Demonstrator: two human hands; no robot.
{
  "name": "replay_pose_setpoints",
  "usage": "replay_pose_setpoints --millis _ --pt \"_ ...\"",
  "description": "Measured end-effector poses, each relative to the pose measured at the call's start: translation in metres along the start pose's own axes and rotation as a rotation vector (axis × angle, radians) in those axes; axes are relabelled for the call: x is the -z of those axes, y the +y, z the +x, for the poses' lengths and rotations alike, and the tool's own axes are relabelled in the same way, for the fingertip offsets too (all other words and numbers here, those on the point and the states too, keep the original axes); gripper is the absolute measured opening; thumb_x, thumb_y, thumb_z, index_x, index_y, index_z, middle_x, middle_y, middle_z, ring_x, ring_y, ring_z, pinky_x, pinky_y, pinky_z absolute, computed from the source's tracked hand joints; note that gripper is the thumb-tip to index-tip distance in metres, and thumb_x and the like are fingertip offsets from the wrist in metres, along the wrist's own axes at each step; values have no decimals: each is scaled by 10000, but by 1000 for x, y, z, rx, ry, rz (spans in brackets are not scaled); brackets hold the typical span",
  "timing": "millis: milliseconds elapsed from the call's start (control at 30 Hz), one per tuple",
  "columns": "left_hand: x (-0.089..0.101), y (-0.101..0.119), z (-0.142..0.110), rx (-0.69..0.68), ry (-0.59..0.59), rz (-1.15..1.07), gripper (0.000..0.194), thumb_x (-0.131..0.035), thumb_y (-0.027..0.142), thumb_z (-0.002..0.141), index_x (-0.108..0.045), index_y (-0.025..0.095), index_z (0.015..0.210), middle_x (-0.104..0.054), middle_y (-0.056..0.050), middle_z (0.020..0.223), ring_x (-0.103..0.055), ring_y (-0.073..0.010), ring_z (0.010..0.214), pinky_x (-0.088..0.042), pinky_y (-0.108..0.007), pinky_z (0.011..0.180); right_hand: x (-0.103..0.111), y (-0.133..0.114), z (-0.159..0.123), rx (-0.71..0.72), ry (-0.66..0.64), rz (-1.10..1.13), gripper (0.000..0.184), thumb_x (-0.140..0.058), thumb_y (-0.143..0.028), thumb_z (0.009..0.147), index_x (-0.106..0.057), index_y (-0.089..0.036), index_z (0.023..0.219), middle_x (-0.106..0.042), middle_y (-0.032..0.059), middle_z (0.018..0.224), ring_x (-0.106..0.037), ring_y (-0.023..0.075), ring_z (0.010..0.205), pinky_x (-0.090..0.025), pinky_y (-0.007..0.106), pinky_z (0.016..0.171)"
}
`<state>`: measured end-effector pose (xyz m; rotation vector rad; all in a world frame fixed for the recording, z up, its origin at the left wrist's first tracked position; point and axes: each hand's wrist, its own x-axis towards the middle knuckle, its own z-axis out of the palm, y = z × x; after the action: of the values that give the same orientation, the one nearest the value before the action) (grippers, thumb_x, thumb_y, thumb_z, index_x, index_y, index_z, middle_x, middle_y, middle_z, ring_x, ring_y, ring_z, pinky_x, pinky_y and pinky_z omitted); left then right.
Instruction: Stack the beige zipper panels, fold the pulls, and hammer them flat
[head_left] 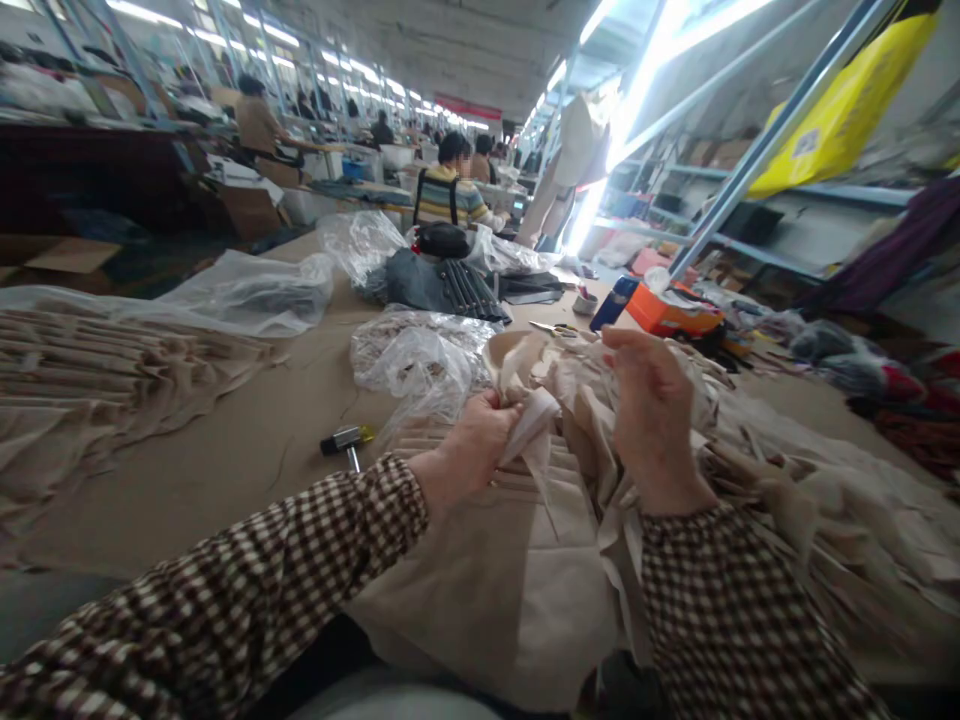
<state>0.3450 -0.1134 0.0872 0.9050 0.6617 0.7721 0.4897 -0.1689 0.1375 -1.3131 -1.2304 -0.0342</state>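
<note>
My left hand point(478, 440) pinches a piece of beige fabric point(529, 425) between thumb and fingers, and a pale flap of it hangs below. My right hand point(651, 415) is raised just to the right, over the heap of beige fabric. Its fingers are curled together; whatever they hold, if anything, I cannot make out. Beneath both hands lie layered beige fabric pieces point(480, 570), spread down toward my lap. A small hammer point(346, 440) lies left of my left hand. Scissors point(556, 328) lie beyond the hands, partly covered by the fabric.
Clear plastic bags point(420, 350) lie ahead on the table point(217, 470). Pleated beige fabric point(112, 380) is stacked at left, more beige fabric point(825, 490) at right. Dark garments point(442, 285), a blue box point(615, 303) and an orange box point(671, 308) are farther back. Co-workers sit beyond.
</note>
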Motion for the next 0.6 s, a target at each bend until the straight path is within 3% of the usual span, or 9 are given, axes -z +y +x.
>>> replay_pose_setpoints --millis 67,133,233,333,433,500,600 --pt "10 17 -4 75 -5 -133 127 -614 85 792 -635 136 907 -678 -34 801 -633 -134 645 -541 -232 586 18 7 -8 43 -55 -123 182 -549 -336 934 -676 -221 995 -684 33 973 -635 176 913 -516 350 864" --pt "17 28 -11 126 -38 -186 131 -622 52 773 -646 129 877 -683 -40 786 -644 -133 640 -548 -225 583 29 19 -22 82 -197 -201 155 -578 -309 911 -677 -219 988 -674 44 972 -635 184 901 -527 351 830" --pt "22 32 -21 184 -129 -195 141 -684 48 726 -673 120 847 -690 -46 774 -654 -136 649 -555 -225 611 33 37 -43 139 -387 -203 310 -660 -307 845 -656 -230 1145 -630 96 1195 -579 241 1135 -485 423 965" --pt "23 30 -27 206 -215 -169 192 -744 81 687 -701 112 871 -698 -51 784 -654 -139 661 -545 -219 617 33 44 -52 -62 -594 18 501 -654 -324 855 -550 -276 1343 -548 100 1389 -499 251 1290 -454 430 1029" --pt "21 31 -31 193 -244 -151 219 -784 116 650 -714 116 858 -703 -50 784 -654 -141 681 -536 -218 638 36 38 -47 -313 -796 265 546 -662 -347 860 -518 -300 1384 -579 79 1368 -560 231 1230 -504 371 960" --pt "21 34 -31 180 -277 -127 231 -801 130 620 -713 110 833 -708 -56 795 -656 -144 706 -533 -224 679 36 30 -41 -346 -842 304 522 -680 -372 846 -562 -290 1348 -632 71 1287 -605 220 1145 -521 341 908" --pt "22 37 -31 151 -320 -37 230 -797 167 615 -698 104 813 -700 -50 789 -635 -128 691 -513 -216 680 30 19 -35 -236 -833 268 359 -642 -360 867 -661 -262 1212 -670 59 1166 -635 181 999 -528 283 803"
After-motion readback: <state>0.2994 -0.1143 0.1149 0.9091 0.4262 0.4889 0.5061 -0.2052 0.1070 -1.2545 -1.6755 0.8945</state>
